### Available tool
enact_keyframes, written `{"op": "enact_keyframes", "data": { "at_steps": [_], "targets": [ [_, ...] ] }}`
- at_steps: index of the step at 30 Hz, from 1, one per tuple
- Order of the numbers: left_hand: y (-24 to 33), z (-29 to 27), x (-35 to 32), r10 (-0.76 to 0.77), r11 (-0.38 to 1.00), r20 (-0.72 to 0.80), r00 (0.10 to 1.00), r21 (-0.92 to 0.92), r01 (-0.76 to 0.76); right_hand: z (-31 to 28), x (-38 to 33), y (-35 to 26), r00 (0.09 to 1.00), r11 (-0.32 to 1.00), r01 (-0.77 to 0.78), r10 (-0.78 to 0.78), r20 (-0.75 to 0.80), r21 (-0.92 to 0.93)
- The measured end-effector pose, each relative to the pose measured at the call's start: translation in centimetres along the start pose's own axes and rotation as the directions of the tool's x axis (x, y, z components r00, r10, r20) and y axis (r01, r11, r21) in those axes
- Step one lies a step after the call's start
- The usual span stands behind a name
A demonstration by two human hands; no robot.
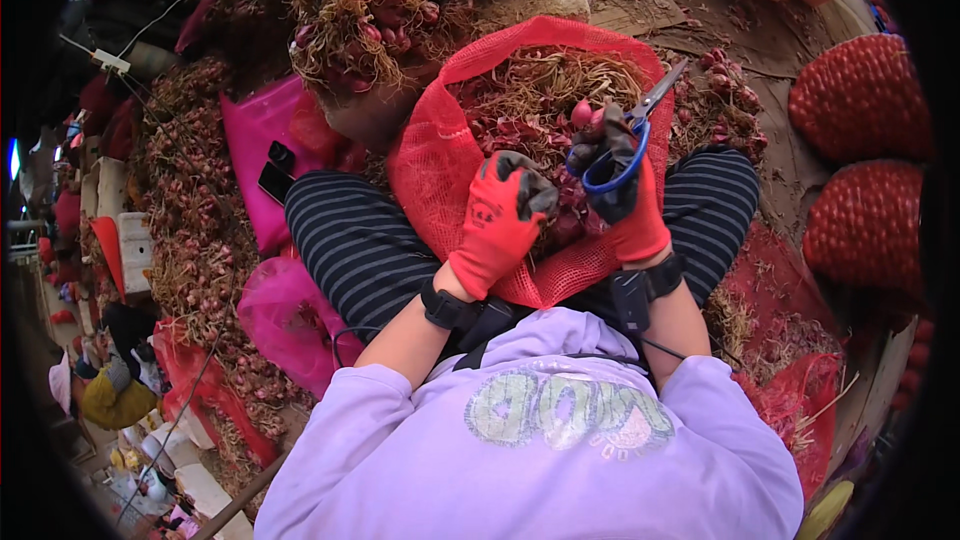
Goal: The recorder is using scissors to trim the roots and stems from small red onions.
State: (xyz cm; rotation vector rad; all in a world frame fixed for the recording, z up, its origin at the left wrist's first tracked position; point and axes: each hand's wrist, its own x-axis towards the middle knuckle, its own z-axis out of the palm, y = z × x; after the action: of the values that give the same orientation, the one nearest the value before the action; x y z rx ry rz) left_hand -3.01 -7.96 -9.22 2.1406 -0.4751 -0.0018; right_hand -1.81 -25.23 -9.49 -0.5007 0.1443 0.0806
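The right hand [625,195], in a red glove with dark fingers, is closed through the blue loop handles of one pair of scissors [632,135]. The grey blades point up and to the right and stand slightly parted. Its fingertips also pinch one purple shallot [585,115], held just beside the blade pivot.

The left hand [503,215], in a matching glove, is curled downward with the fingers bent into the cuttings; whether it grips anything cannot be told, since the fingertips are buried. Each wrist carries one black band, two in all.

Both hands work over one open red mesh sack [435,155] lying across the lap between two striped trouser legs. The sack holds dry roots and skins; single bulbs inside are hard to separate.

Above the sack lies one heap of untrimmed shallots [365,15] with tangled roots. At the right stand two filled red mesh bags [860,100], the lower one partly cut off by the dark rim. One black phone [274,180] rests on pink plastic at the left.
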Motion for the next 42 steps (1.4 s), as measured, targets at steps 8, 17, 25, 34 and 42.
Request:
{"op": "enact_keyframes", "data": {
  "at_steps": [8,17,25,34,42],
  "targets": [
    [1.3,-0.7,1.2,-0.151,0.873,-0.184,0.971,-0.486,0.044,-2.2,-0.4,1.2,0.998,0.848,0.028,-0.057,-0.037,-0.529],
    [3.2,-2.6,1.3,0.142,0.987,-0.073,0.987,0.089,-0.135,0.1,-1.1,0.5,0.996,0.705,0.077,-0.08,0.029,-0.705],
    [-0.2,-1.7,0.7,-0.096,0.161,0.318,0.943,-0.93,0.33,1.1,-1.5,0.0,0.998,0.763,0.041,-0.006,0.057,-0.645],
    [-1.7,-2.5,0.6,-0.122,-0.427,0.516,0.848,-0.798,0.425,1.7,-1.3,-0.3,0.982,0.766,-0.187,0.158,-0.102,-0.615],
    [-2.4,-2.5,0.6,-0.328,-0.485,0.485,0.811,-0.823,0.296,0.9,-0.7,0.9,0.993,0.646,0.031,0.066,0.096,-0.762]
  ]
}}
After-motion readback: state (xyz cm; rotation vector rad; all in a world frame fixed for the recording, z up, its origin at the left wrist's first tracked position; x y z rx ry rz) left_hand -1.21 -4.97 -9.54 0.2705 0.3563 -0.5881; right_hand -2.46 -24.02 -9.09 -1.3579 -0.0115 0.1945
